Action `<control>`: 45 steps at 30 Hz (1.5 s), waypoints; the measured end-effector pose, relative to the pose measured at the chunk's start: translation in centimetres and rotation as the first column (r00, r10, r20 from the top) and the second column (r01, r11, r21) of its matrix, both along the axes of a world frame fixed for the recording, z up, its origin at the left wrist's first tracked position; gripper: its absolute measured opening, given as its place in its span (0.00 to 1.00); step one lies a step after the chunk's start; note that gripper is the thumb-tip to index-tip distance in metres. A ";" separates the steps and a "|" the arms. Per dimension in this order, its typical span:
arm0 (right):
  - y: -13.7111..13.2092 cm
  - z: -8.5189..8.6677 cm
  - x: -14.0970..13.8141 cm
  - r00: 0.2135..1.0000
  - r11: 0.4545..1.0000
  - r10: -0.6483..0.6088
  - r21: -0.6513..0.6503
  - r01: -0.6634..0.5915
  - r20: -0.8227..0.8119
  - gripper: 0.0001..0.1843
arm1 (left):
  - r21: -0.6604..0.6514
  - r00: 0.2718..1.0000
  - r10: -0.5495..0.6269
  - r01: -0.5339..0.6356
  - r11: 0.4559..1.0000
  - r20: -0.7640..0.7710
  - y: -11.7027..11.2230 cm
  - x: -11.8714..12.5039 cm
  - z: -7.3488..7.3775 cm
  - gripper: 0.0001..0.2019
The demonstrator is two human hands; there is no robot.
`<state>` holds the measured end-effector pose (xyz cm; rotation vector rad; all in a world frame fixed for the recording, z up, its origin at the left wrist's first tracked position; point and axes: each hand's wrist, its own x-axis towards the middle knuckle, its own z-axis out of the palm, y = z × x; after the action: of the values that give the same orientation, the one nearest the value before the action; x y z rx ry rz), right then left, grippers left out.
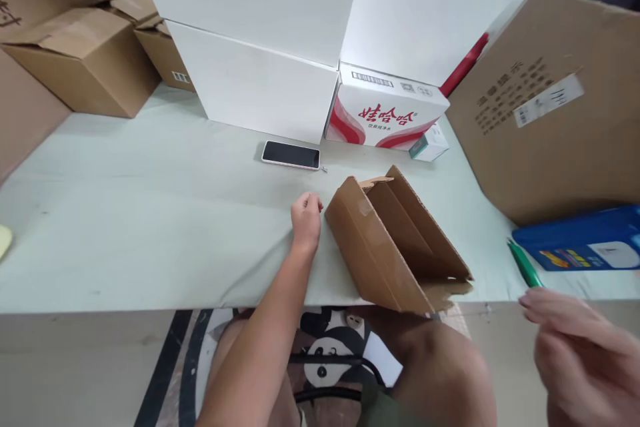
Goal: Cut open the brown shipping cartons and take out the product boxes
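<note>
My left hand rests on the table in a loose fist, with nothing showing in it. Just right of it stands a small brown cardboard box, tilted, with its open side up and a torn flap at the near end. My right hand, blurred by motion, is at the lower right past the table's front edge. Its fingers stretch out with the thumb apart, and I see nothing between them. Close beyond its fingertips lies a green pen-like object; whether they touch it is hard to tell.
A phone lies before a large white box. Behind the small box are a red-and-white carton and a little white box. A big cardboard sheet and a blue package stand right; brown cartons stand left.
</note>
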<state>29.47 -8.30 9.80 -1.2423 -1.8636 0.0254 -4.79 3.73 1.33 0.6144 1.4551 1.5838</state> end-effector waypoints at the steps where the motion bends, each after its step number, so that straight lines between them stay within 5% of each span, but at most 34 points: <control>1: -1.0 0.9 -0.8 0.983 0.995 0.099 -0.018 -0.098 0.154 0.14 | 0.004 1.000 -0.003 0.003 1.000 0.014 -0.2 0.0 0.2 0.15; 4: -0.7 2.7 -3.8 0.802 0.953 0.291 -0.086 -0.290 0.522 0.20 | 0.009 0.999 -0.007 0.007 1.000 0.034 -0.7 0.0 0.6 0.16; 8: 2.2 2.6 -6.4 0.626 0.939 0.277 -0.066 -0.338 0.729 0.07 | 0.027 0.999 -0.017 0.016 1.000 0.030 -1.3 -0.5 0.8 0.17; 13: 3.3 1.8 -6.8 0.716 0.954 0.242 -0.027 -0.298 0.654 0.09 | 0.047 0.998 -0.007 0.005 0.999 0.055 -1.8 -1.3 0.9 0.17; 18: 3.7 2.4 -2.8 0.834 0.982 -0.113 0.187 0.011 0.541 0.14 | 0.067 0.995 -0.011 0.004 0.998 0.099 -2.0 -1.8 1.2 0.18; 22: 5.2 3.5 2.2 0.798 0.903 -0.430 0.209 0.376 0.423 0.14 | 0.063 0.994 -0.007 0.000 0.998 0.108 -1.8 -1.9 1.2 0.18; 25: 7.7 4.4 4.3 0.739 0.828 -0.545 0.116 0.549 0.396 0.13 | 0.061 0.994 -0.013 0.007 0.998 0.104 -1.7 -1.7 1.1 0.18; 28: 11.0 4.6 4.5 0.709 0.785 -0.552 -0.011 0.619 0.440 0.15 | 0.065 0.995 -0.031 0.025 0.998 0.091 -1.5 -1.2 0.8 0.17; 34: 17.0 2.7 4.0 0.742 0.827 -0.404 -0.133 0.546 0.536 0.19 | 0.054 0.998 -0.044 0.042 0.998 0.044 -0.6 0.2 0.0 0.15; 45: 24.3 1.1 5.0 0.721 0.807 -0.374 -0.179 0.563 0.583 0.18 | -0.008 0.993 -0.109 0.109 0.994 -0.053 0.7 3.5 -1.2 0.12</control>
<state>34.43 16.01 10.93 -2.1341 -1.9704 -0.3151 -1.33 4.40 0.13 0.7260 1.4393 1.4883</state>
